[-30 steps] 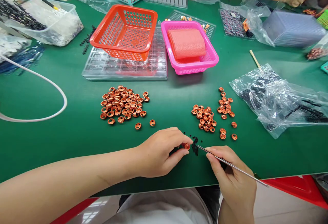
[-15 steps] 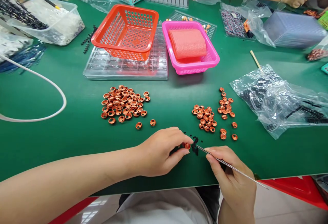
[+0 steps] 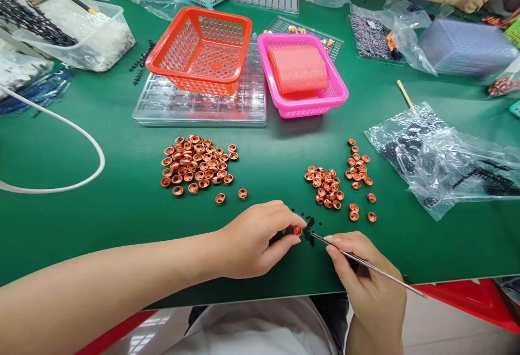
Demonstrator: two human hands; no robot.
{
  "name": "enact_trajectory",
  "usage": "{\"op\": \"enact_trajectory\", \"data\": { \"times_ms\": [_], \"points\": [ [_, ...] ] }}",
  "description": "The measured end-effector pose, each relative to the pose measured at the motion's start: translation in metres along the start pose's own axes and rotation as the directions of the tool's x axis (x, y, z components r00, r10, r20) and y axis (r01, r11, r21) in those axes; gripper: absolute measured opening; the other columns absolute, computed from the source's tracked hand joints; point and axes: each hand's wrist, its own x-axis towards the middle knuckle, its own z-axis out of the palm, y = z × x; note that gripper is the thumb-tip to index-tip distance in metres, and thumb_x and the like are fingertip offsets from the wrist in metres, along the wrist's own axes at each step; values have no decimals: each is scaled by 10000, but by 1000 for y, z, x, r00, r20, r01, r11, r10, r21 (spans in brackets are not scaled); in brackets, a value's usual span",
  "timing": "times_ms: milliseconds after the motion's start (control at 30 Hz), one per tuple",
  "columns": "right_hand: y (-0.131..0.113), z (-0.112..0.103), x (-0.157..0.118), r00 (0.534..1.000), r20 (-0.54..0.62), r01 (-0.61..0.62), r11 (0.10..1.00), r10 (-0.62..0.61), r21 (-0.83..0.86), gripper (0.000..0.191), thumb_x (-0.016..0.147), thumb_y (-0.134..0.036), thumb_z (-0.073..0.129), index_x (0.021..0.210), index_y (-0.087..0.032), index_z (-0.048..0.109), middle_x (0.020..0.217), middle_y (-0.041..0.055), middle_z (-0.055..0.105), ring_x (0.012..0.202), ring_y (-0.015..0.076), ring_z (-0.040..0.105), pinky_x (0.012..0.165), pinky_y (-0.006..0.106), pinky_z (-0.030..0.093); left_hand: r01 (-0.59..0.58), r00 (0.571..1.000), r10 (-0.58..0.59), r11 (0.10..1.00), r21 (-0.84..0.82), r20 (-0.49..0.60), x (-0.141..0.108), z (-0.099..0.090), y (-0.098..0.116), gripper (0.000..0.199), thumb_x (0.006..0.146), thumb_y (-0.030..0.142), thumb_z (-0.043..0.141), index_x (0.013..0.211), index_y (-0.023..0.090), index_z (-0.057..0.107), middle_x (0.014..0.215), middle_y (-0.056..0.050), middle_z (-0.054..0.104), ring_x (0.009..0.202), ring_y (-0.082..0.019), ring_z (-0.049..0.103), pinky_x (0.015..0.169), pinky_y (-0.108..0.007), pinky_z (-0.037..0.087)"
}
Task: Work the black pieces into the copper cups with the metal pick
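Note:
My left hand [image 3: 254,241] is closed around a small copper-coloured cup-shaped piece [image 3: 297,231], held between thumb and fingers just above the table. The piece has a hole and faces partly upward. My right hand [image 3: 368,274] grips a thin metal pick [image 3: 377,271] like a pen. Its tip rests at a scatter of tiny black bits [image 3: 309,236], right beside the held piece. A large pile of copper-coloured pieces [image 3: 199,163] lies beyond my left hand. A smaller pile [image 3: 326,187] and a loose group [image 3: 357,168] lie beyond my right hand.
An orange basket [image 3: 219,65] sits on clear plastic trays [image 3: 199,111]. Beside it, a pink basket [image 3: 304,109] holds folded pink foam [image 3: 298,68]. Plastic bags with black parts [image 3: 442,155] lie right. A white cable [image 3: 99,155] loops in from the left. Another person's hand [image 3: 469,0] shows far right.
Both hands stay almost in place. The pick has turned slightly, its tip still among the black bits.

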Motion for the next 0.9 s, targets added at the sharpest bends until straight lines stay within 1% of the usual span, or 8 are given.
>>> {"op": "enact_trajectory", "data": {
  "times_ms": [100,333,533,733,900],
  "points": [
    [0,-1,0,1000,-7,-1,1000,1,0,268,858,-52,679,1039,-250,681,947,14,753,851,173,713,748,328,585,21,1000,-21,1000,5,16,0,-1,1,170,961,148,537,1093,139,643,896,-72,716,790,-178,597,719,-292,488],
    [1,-1,1,1000,14,23,1000,-23,2,273,858,-68,677,1049,-263,677,958,26,763,861,195,731,742,352,600,23,1000,-24,1000,10,17,0,-2,3,172,966,161,530,1093,144,644,904,-76,723,794,-180,607,719,-295,498],
    [1,-1,1,999,44,26,1000,-26,11,289,857,-59,673,1064,-260,676,979,28,762,879,194,729,761,355,597,16,1000,-16,1000,3,14,1,-1,2,171,962,160,533,1092,137,642,895,-74,722,794,-180,608,718,-298,501],
    [1,-1,0,999,20,29,999,-30,37,299,844,-38,677,1053,-252,673,957,25,755,870,193,726,746,351,591,15,1000,-15,1000,6,10,1,-1,1,168,966,172,534,1094,145,639,905,-77,725,796,-181,613,723,-299,502],
    [1,-1,2,998,43,35,999,-37,27,294,853,-40,673,1060,-250,668,969,24,755,875,182,720,757,343,589,13,1000,-13,1000,4,13,1,-1,1,174,963,165,536,1099,135,640,903,-78,726,796,-181,613,724,-297,503]
  ]
}}
